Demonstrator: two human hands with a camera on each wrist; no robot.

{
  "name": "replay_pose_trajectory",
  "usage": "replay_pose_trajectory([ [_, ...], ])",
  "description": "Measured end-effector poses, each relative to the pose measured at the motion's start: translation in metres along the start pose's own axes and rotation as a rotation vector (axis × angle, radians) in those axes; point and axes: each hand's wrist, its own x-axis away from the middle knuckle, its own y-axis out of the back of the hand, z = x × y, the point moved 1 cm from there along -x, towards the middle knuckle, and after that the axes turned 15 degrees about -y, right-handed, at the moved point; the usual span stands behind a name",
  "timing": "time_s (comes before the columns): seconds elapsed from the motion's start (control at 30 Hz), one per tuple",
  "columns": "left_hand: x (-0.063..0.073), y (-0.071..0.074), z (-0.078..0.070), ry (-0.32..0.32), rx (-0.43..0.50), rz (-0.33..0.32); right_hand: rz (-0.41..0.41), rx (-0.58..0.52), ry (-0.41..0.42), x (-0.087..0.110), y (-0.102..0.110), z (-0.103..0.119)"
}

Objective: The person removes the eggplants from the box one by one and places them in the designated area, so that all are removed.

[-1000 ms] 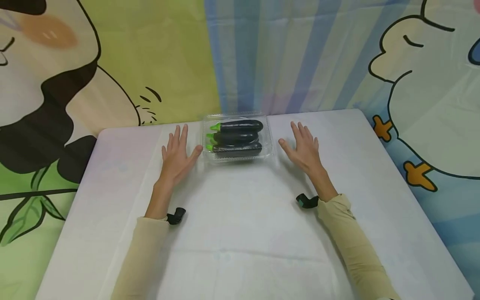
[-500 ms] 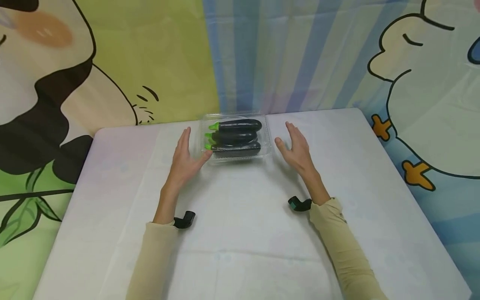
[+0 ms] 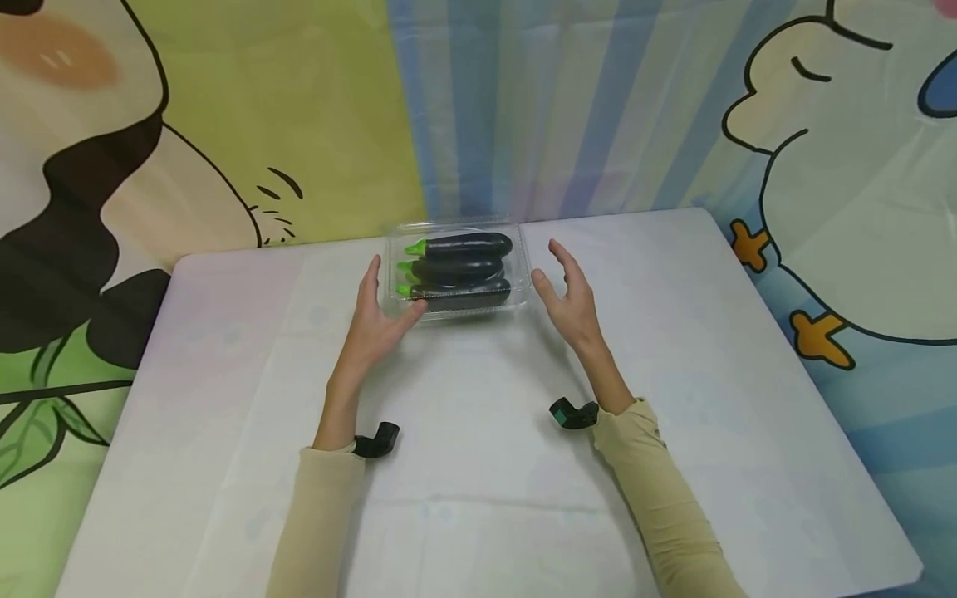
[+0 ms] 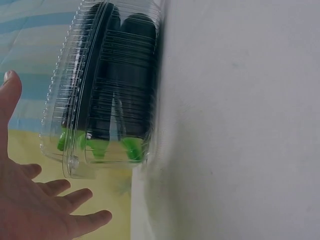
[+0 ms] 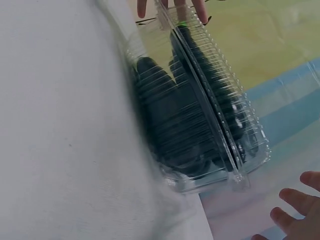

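Several dark eggplants [image 3: 462,269] with green stem ends lie side by side in a clear plastic clamshell box [image 3: 520,264] near the table's far edge. The box looks closed. Just to its left is my left hand [image 3: 376,328], fingers extended and thumb spread toward the near left corner. A gap between that hand [image 4: 35,207] and the box [image 4: 75,167] shows in the left wrist view. My right hand [image 3: 574,314] hovers off the right side, thumb and fingers apart, holding nothing. In the right wrist view its fingertips [image 5: 287,196] stay clear of the box [image 5: 215,180].
A white cloth covers the table [image 3: 478,465]. Right behind the table hangs a printed curtain [image 3: 516,108] with cartoon animals and stripes. Each wrist carries a small black camera, one left [image 3: 377,440] and one right [image 3: 574,413].
Both hands have moved inward toward the sides of the eggplant box, left hand rightward and right hand leftward. The left hand has turned more edge-on. The head view has shifted slightly.
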Motion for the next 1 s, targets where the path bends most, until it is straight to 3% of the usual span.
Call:
replay_pose_trajectory([
  [0.3,0.003,-0.002,0.003,0.011,0.006,-0.004,0.055,0.001,-0.053,0.002,-0.004,-0.007],
  [0.53,0.006,-0.001,0.006,0.006,0.182,-0.005,0.120,-0.055,-0.105,0.003,-0.008,-0.009],
  [0.67,0.006,-0.002,0.007,0.029,0.201,-0.015,0.179,-0.114,-0.144,0.004,-0.009,-0.010],
  [0.87,0.008,-0.007,0.011,0.073,0.228,-0.002,0.299,-0.175,-0.222,0.014,-0.008,0.007],
  [1.0,0.007,-0.012,0.012,0.106,0.229,-0.026,0.330,-0.199,-0.260,0.018,-0.010,0.013],
])
